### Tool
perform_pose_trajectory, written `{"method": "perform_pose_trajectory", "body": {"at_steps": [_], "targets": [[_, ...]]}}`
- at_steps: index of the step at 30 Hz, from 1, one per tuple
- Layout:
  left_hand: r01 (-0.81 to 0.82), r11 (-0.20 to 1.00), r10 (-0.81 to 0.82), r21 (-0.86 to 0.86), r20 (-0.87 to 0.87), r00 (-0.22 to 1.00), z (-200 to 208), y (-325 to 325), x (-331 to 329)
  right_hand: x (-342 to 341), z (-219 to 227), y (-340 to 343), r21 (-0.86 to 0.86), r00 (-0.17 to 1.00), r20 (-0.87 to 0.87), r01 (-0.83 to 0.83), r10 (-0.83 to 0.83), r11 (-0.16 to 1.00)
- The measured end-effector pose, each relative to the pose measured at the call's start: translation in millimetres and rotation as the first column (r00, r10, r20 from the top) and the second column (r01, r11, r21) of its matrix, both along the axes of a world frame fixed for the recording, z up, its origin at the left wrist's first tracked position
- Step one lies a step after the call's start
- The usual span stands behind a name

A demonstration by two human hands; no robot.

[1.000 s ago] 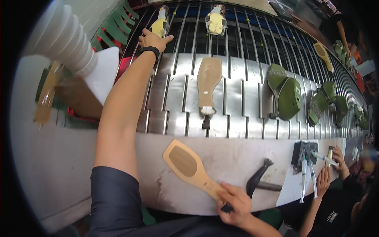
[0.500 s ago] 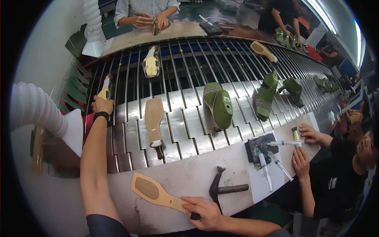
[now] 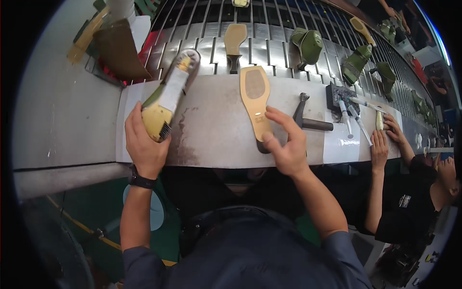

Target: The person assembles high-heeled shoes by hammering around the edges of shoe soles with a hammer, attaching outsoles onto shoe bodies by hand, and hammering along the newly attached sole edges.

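Note:
My left hand [image 3: 144,148] is closed round the yellow end of a shoe on a last [image 3: 173,89], held bottom up over the left of the worktable. A strip of its green upper shows along one side. My right hand [image 3: 291,149] has thumb and forefinger apart beside a tan shoe sole [image 3: 254,98] lying on the table. The thumb is at the sole's narrow end, where a dark heel partly shows; whether it presses there I cannot tell. Just right of this hand lies a hammer [image 3: 310,124] with a dark head.
Beyond the table runs a slatted metal conveyor [image 3: 211,48] carrying another sole [image 3: 236,38] and several green shoes [image 3: 308,45]. A black block [image 3: 334,98] with syringes [image 3: 353,118] stands at right, near a co-worker's hands [image 3: 385,137]. A white duct [image 3: 139,31] is at far left.
My left hand has brought the shoe on its last from the conveyor back over the table. The tan sole now points away from me, and my right hand's fingers have spread. The view has tilted down.

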State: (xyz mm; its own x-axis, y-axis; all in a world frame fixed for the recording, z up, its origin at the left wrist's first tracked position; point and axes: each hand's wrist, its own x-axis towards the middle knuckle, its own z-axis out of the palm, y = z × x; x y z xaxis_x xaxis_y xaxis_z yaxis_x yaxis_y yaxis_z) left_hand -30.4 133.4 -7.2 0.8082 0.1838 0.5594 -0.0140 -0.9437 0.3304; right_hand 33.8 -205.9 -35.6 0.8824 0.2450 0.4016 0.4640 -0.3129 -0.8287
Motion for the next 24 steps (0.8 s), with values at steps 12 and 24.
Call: {"method": "perform_pose_trajectory", "body": {"at_steps": [12, 24], "targets": [[-0.018, 0.69, -0.2, -0.724, -0.214, 0.956, 26.8, 23.4, -100.3, -3.8, -11.0, 53.8, 0.209, 0.9, -0.43, 0.028, 0.066, 0.978], [0.562, 0.276, -0.305, -0.779, 0.484, 0.82, 89.5, -17.7, 39.9, -75.7, -16.4, -3.9, 0.05, 0.982, -0.174, 0.076, -0.066, 0.996]]}}
